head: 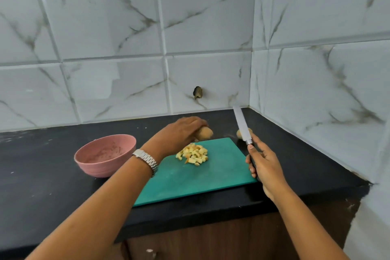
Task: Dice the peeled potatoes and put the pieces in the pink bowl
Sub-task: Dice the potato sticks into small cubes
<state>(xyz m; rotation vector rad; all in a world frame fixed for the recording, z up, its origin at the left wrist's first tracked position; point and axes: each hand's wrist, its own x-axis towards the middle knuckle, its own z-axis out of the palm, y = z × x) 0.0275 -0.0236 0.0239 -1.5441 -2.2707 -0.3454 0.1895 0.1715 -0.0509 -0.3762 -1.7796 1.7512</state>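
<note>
Just right of centre, the left hand (181, 131) curls over a potato (205, 133) on the counter (42, 186), at the far edge of the green board (200, 181). The right hand (266, 167), at centre right, grips the knife (241, 124) by its handle, blade pointing up and away. A second potato (239, 133) lies behind the blade. The dice (193, 155) sit heaped on the board. The pink bowl (99, 164) stands left of the board, with no dice in it.

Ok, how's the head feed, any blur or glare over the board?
Head view: the left hand on the potato is slightly motion-blurred; the diced pile and knife read clearly; no glare on the green board; the wall tiles bow from the wide lens.
</note>
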